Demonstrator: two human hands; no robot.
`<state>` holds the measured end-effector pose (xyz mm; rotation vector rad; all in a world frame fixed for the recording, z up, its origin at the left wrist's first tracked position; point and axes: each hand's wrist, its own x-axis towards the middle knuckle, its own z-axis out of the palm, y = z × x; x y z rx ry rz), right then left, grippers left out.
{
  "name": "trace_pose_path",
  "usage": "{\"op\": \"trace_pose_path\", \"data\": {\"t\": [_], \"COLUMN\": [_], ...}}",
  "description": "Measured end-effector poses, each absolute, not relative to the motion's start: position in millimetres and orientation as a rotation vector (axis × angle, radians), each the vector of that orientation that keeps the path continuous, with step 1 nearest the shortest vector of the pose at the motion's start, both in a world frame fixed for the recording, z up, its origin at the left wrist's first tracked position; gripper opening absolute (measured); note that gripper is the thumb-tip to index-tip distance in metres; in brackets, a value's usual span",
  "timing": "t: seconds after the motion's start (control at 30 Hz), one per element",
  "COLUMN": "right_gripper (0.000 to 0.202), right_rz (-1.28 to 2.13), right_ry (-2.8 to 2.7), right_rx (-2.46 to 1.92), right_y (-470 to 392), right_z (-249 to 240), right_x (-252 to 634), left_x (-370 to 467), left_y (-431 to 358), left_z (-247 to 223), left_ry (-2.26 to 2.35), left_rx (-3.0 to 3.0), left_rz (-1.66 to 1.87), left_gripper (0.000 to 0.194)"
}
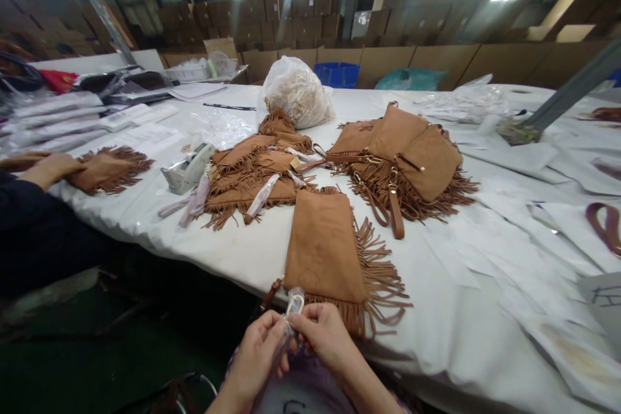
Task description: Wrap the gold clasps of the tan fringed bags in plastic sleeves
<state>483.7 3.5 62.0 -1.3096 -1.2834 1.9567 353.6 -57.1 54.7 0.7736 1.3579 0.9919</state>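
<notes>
My left hand (pixel 264 349) and my right hand (pixel 323 336) meet at the table's front edge, fingertips pinched on a small strip of clear plastic wrap (pixel 295 297) with a pale loop showing in it. Whatever else lies inside the wrap is hidden by my fingers. Just beyond them, a tan fringed pouch (pixel 324 239) lies flat, its fringe spread to the right and front. A short brown strap (pixel 270 294) hangs from the pouch's left corner. Farther back are a heap of fringed pouches with plastic-wrapped straps (pixel 257 174) and a stack of similar pouches (pixel 412 149).
At left, another person's hands (pixel 46 168) rest on a fringed pouch (pixel 109 169). A tape dispenser (pixel 189 168) stands near the heap. Behind sits a stuffed plastic bag (pixel 295 90). White sheets (pixel 495 252) cover the right side; a metal post (pixel 572 87) rises there.
</notes>
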Motion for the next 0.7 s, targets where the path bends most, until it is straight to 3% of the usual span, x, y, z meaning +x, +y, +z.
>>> {"op": "trace_pose_path", "data": {"t": [0.33, 0.7], "right_gripper": [0.029, 0.031], "right_rz": [1.584, 1.780], "right_ry": [-1.520, -1.436], "right_rx": [-1.447, -1.263], "right_y": [-1.5, 2.6], "right_z": [43.8, 51.1], "right_x": [481.1, 493.2], "left_x": [353.2, 346.9], "left_y": [-57.9, -49.1], "left_z": [42.9, 51.1], "left_ry": [1.695, 1.264], "left_rx": [0.917, 0.459], "left_rz": [0.986, 0.943], "left_gripper": [0.044, 0.046]}}
